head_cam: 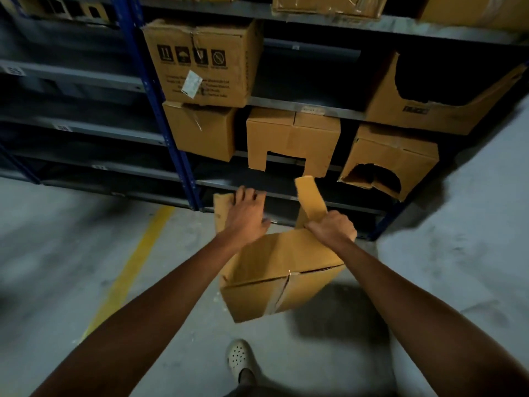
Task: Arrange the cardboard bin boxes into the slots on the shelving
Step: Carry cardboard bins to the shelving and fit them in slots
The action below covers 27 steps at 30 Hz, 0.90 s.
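- At the foot of the grey metal shelving (pixel 274 103), a brown open-topped cardboard bin box (pixel 280 276) hangs tilted above the grey concrete floor (pixel 57 267). Its taped bottom edge is turned toward the camera.
- The left hand (pixel 246 213), fingers spread flat, presses on the box's far left flap (pixel 221 213) at 11 o'clock.
- The right hand (pixel 333 227) curls round the base of the narrow upright flap (pixel 310 199) at 1 o'clock.
- At 12 o'clock from the box, a dark open low shelf bay (pixel 237 176) lies right of the blue upright post (pixel 159 116). The box's far rim is near the shelf's front edge.
- Above the bay, three brown cardboard boxes overhang their shelf edge: a plain one (pixel 200 130) at 11, one with a square cut-out (pixel 292 138) at 12, and one with a torn rounded hole (pixel 392 159) at 1.
- A yellow painted floor line (pixel 137 253) runs at 9 o'clock, and a white perforated shoe (pixel 240 359) stands at 6.
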Tool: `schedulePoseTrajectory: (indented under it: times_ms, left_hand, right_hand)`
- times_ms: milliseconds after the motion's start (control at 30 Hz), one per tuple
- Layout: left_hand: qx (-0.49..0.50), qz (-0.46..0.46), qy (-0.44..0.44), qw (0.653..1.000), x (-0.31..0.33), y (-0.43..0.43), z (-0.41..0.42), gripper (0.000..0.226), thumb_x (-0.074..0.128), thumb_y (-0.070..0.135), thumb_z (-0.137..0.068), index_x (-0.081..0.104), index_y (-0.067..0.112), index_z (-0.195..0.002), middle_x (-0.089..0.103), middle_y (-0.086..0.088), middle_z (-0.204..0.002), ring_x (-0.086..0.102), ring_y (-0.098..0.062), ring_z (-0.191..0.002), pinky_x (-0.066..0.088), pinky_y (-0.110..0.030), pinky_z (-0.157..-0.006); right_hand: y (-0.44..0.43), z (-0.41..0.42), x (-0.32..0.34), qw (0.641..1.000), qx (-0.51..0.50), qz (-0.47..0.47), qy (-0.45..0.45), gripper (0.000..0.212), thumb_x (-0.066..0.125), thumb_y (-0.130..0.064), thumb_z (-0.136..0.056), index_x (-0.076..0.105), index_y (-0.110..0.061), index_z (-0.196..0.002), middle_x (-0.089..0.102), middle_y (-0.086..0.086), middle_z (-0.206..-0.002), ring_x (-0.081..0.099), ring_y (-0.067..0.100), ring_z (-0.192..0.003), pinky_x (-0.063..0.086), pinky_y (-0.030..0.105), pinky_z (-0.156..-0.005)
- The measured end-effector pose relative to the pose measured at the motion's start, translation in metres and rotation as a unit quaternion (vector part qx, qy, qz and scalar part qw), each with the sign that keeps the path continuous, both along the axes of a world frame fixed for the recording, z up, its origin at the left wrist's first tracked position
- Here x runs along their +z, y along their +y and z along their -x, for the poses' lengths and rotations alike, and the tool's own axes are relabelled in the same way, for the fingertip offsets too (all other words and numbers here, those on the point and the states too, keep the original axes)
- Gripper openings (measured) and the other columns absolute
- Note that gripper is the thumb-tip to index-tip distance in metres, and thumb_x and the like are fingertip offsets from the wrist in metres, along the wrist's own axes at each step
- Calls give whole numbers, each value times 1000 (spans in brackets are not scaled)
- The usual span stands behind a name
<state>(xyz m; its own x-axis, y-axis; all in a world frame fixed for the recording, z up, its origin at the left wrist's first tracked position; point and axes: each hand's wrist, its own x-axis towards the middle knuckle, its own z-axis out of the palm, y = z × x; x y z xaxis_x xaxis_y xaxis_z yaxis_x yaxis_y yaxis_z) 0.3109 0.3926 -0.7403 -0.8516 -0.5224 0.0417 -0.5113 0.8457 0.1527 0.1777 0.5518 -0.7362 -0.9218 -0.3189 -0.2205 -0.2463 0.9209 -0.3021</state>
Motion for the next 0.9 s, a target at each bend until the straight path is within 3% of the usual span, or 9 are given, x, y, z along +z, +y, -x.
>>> schedulePoseTrajectory:
  times_ms: [67, 133, 233, 300, 367, 400, 467, 667, 900]
  left_hand:
    - [77, 1, 11, 997, -11, 0, -17, 74, 61, 50, -86, 30, 20, -146, 30, -15, -149, 19, -39, -143, 29, -61, -112]
    - [156, -39, 31, 986, -20, 3, -29, 90, 64, 53, -84, 14, 24, -153, 22, -19, -154, 17, -43, -143, 32, -64, -109]
    - [250, -220, 114, 936, -27, 12, -40, 115, 73, 42, -83, -16, 26, -154, 14, -22, -158, 31, -44, -139, 39, -55, -105]
    - [299, -333, 165, 879, -30, 16, -44, 107, 71, 28, -87, -9, 17, -156, 37, -21, -148, 50, -40, -126, 45, -45, -98]
    - [320, -367, 197, 851, -28, 20, -46, 76, 65, 17, -88, 25, 14, -152, 57, -15, -133, 58, -37, -117, 48, -40, -91]
    - [326, -366, 212, 845, -25, 23, -46, 58, 63, 14, -87, 42, 14, -141, 61, -13, -127, 59, -35, -115, 49, -38, -88]
    - [331, -356, 233, 842, -12, 33, -44, 40, 61, 12, -87, 56, 12, -127, 64, -13, -123, 60, -34, -113, 50, -37, -85]
    - [289, -290, 275, 870, 45, 51, -29, 38, 61, 9, -85, 58, 8, -123, 64, -14, -123, 62, -36, -112, 55, -44, -88]
    - [261, -211, 312, 889, 119, 73, -15, 38, 66, 10, -87, 55, 8, -123, 61, -15, -126, 61, -33, -113, 53, -38, -84]
  right_hand:
    - [12, 3, -4, 995, -65, 61, -48, 61, 72, -53, -74, 61, -10, -116, 66, 9, -109, 64, 29, -98, 50, 32, -75]
    - [23, 1, -9, 989, -90, 94, -73, 60, 74, -50, -76, 62, -8, -116, 67, 11, -108, 65, 29, -97, 51, 32, -75]
    - [34, -13, -13, 988, -92, 111, -57, 55, 73, -48, -78, 65, -6, -112, 69, 12, -106, 66, 30, -96, 52, 33, -75]
    - [39, -24, -11, 988, -94, 117, -32, 54, 71, -49, -79, 66, -6, -111, 69, 12, -103, 67, 30, -94, 49, 30, -71]
    - [45, -32, -6, 987, -97, 129, -8, 53, 71, -48, -81, 64, -7, -112, 69, 12, -103, 67, 30, -94, 47, 30, -69]
    - [47, -34, -2, 986, -98, 134, 4, 52, 72, -47, -81, 64, -7, -113, 69, 12, -103, 67, 31, -93, 48, 32, -69]
    - [55, -36, 9, 982, -96, 159, 29, 52, 73, -46, -81, 63, -6, -113, 69, 12, -102, 67, 31, -91, 51, 34, -69]
    - [78, -30, 53, 956, -114, 257, 79, 46, 75, -43, -77, 62, -7, -104, 68, 10, -96, 67, 31, -85, 50, 33, -64]
    - [103, -26, 102, 924, -156, 331, 116, 52, 75, -51, -74, 62, -10, -101, 69, 12, -100, 66, 35, -91, 56, 40, -73]
